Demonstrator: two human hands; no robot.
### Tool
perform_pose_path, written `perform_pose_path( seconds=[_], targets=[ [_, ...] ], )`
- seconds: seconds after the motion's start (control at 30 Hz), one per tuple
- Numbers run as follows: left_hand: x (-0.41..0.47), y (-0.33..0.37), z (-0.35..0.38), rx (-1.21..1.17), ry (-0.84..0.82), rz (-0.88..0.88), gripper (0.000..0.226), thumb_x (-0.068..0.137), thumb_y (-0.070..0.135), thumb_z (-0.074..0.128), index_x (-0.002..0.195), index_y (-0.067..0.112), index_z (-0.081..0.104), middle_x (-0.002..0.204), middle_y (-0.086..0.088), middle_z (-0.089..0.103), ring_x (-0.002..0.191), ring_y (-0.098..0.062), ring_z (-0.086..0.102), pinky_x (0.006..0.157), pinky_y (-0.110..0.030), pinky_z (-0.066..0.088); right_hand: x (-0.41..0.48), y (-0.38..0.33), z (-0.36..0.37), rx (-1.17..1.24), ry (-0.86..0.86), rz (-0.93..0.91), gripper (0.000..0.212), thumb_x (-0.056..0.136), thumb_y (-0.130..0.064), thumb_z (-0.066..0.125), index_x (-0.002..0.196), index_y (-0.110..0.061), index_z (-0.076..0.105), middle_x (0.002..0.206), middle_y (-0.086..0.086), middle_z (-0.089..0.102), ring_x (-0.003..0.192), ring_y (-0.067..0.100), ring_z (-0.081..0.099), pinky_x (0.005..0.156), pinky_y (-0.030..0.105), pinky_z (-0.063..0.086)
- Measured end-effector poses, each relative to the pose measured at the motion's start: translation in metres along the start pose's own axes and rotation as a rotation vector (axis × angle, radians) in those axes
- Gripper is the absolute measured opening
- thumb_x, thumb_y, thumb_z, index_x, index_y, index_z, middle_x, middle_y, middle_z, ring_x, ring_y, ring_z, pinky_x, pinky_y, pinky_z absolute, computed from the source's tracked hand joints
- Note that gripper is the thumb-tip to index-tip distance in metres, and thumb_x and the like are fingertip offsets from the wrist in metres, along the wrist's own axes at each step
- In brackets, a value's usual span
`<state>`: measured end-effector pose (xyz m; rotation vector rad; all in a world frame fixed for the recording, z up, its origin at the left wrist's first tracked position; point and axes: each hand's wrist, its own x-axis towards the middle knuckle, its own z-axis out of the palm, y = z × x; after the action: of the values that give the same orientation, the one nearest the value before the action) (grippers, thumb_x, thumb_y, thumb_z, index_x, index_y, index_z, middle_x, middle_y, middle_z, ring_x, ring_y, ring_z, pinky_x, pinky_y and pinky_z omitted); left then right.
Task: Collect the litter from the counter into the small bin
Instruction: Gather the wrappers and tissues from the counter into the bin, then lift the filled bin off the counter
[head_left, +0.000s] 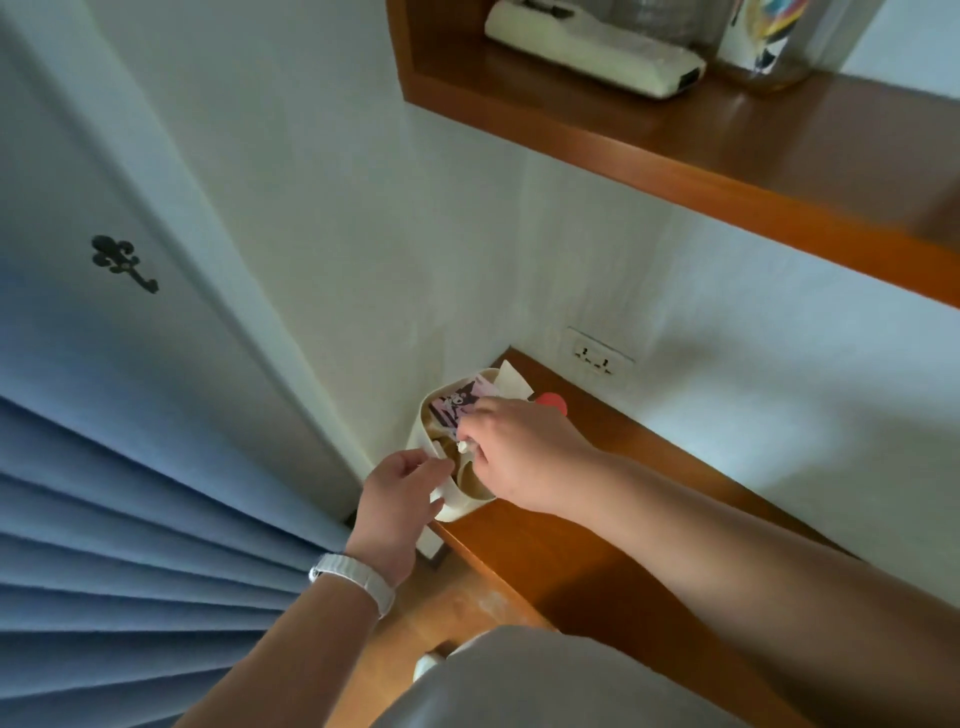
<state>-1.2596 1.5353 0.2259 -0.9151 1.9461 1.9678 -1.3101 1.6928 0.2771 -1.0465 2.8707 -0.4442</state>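
A small cream bin (423, 415) stands at the far left end of the wooden counter (571, 551), in the corner by the wall. My left hand (397, 499) grips its near rim. My right hand (519, 452) hovers over the bin's mouth and pinches a small white scrap (462, 446) at its fingertips. Inside the bin lie a pink and black cartoon wrapper (457, 405) and a white tissue (511, 384).
A red round object (551, 401) peeks out behind my right hand. A wall socket (600, 358) sits above the counter. A wooden shelf (675, 150) overhead carries a white remote and a jar. Blue curtain (130, 545) hangs at left.
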Motion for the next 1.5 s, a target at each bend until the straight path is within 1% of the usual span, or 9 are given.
perform_pose_path(
  seconds=[0.13, 0.27, 0.5, 0.77, 0.87, 1.03, 1.17, 1.27, 1.5],
  targets=[
    [0.001, 0.002, -0.001, 0.000, -0.006, 0.021, 0.011, 0.095, 0.017, 0.069, 0.098, 0.007, 0.067, 0.086, -0.004, 0.064, 0.092, -0.022, 0.064, 0.091, -0.037, 0.058, 0.007, -0.005, 0.016, 0.006, -0.069, 0.087, 0.016, 0.093, -0.020, 0.057, 0.107, -0.017, 0.063, 0.103, 0.000, 0.063, 0.079, 0.017, 0.064, 0.065, 0.036, 0.059],
    [0.003, -0.001, -0.005, 0.043, -0.010, 0.036, 0.031, 0.092, 0.023, 0.072, 0.114, 0.002, 0.069, 0.098, -0.008, 0.069, 0.102, -0.024, 0.068, 0.094, -0.040, 0.060, 0.017, -0.008, 0.021, 0.025, -0.080, 0.137, 0.019, 0.094, -0.021, 0.056, 0.110, -0.015, 0.063, 0.113, 0.002, 0.063, 0.096, 0.021, 0.065, 0.076, 0.039, 0.059],
    [0.010, 0.002, -0.014, 0.048, 0.015, 0.027, 0.040, 0.091, 0.025, 0.073, 0.123, 0.002, 0.067, 0.105, -0.007, 0.067, 0.112, -0.028, 0.066, 0.101, -0.044, 0.059, 0.014, -0.013, 0.014, 0.099, 0.013, 0.083, 0.031, 0.094, -0.032, 0.055, 0.122, -0.018, 0.058, 0.120, -0.003, 0.057, 0.080, 0.012, 0.060, 0.061, 0.027, 0.056],
    [0.016, 0.014, -0.013, -0.005, 0.034, -0.005, 0.032, 0.097, 0.020, 0.069, 0.125, 0.006, 0.067, 0.122, -0.016, 0.066, 0.121, -0.033, 0.063, 0.105, -0.047, 0.056, -0.035, 0.011, 0.017, 0.229, 0.328, 0.037, 0.016, 0.089, -0.027, 0.054, 0.087, -0.015, 0.064, 0.083, -0.009, 0.060, 0.066, 0.006, 0.054, 0.049, 0.024, 0.048],
    [0.017, 0.013, -0.006, -0.033, 0.047, -0.015, 0.028, 0.096, 0.018, 0.069, 0.122, 0.009, 0.067, 0.120, -0.014, 0.068, 0.119, -0.031, 0.064, 0.103, -0.045, 0.057, -0.052, 0.024, 0.033, 0.338, 0.374, 0.304, 0.025, 0.088, -0.036, 0.053, 0.098, -0.016, 0.064, 0.089, -0.013, 0.056, 0.074, 0.005, 0.055, 0.056, 0.017, 0.048],
    [0.021, 0.012, 0.010, -0.067, 0.059, -0.058, 0.013, 0.100, 0.019, 0.064, 0.111, 0.014, 0.069, 0.118, -0.009, 0.071, 0.116, -0.026, 0.066, 0.102, -0.045, 0.058, -0.056, 0.036, 0.051, 0.628, 0.148, 0.719, 0.057, 0.090, -0.041, 0.063, 0.140, -0.023, 0.040, 0.131, -0.011, 0.048, 0.111, 0.002, 0.049, 0.075, 0.013, 0.043],
    [0.026, 0.011, 0.027, -0.120, 0.072, -0.104, 0.008, 0.102, 0.017, 0.061, 0.107, 0.016, 0.067, 0.116, -0.009, 0.070, 0.113, -0.025, 0.066, 0.100, -0.044, 0.058, -0.050, 0.042, 0.059, 0.838, 0.092, 0.721, 0.086, 0.079, -0.060, 0.065, 0.148, -0.027, 0.026, 0.146, -0.012, 0.040, 0.125, 0.006, 0.045, 0.095, 0.025, 0.046],
    [0.031, 0.009, 0.039, -0.144, 0.076, -0.118, 0.010, 0.102, 0.018, 0.060, 0.109, 0.014, 0.066, 0.114, -0.011, 0.071, 0.111, -0.025, 0.068, 0.096, -0.041, 0.059, -0.045, 0.044, 0.059, 0.946, 0.118, 0.700, 0.100, 0.066, -0.070, 0.063, 0.149, -0.029, 0.023, 0.138, -0.020, 0.038, 0.120, 0.003, 0.044, 0.084, 0.015, 0.044],
    [0.051, 0.003, 0.059, -0.159, 0.049, -0.129, 0.015, 0.101, 0.015, 0.056, 0.108, 0.007, 0.068, 0.117, -0.017, 0.073, 0.115, -0.029, 0.070, 0.099, -0.044, 0.059, -0.035, 0.063, 0.062, 1.056, 0.152, 0.689, 0.097, 0.068, -0.062, 0.066, 0.149, -0.029, 0.023, 0.138, -0.020, 0.039, 0.123, 0.004, 0.044, 0.097, 0.023, 0.041]
  ],
)
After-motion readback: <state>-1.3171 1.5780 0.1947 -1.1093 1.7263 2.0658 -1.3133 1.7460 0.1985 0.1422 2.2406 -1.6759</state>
